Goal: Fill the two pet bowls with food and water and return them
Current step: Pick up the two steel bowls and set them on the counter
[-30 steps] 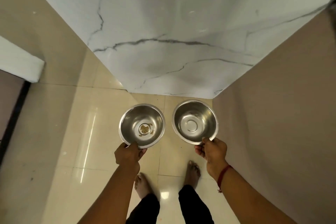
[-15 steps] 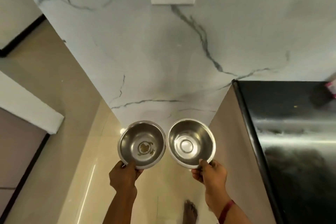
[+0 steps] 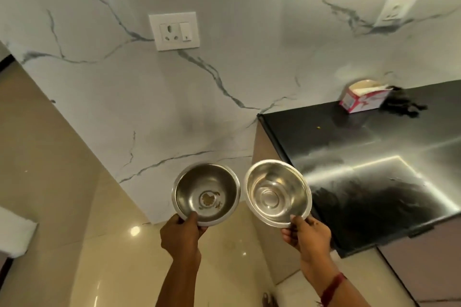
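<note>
Left hand (image 3: 183,237) is clamped on the crumb-soiled bowl (image 3: 206,194); the clean bowl (image 3: 277,193), at its 3 o'clock, is gripped by the right hand (image 3: 310,235).

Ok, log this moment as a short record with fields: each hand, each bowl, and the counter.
left hand: holds round steel bowl with brown food scraps by its near rim
right hand: holds empty round steel bowl by its near rim
bowls: side by side, held above the floor
black glossy countertop: to the right; pink and white carton at its back
</note>
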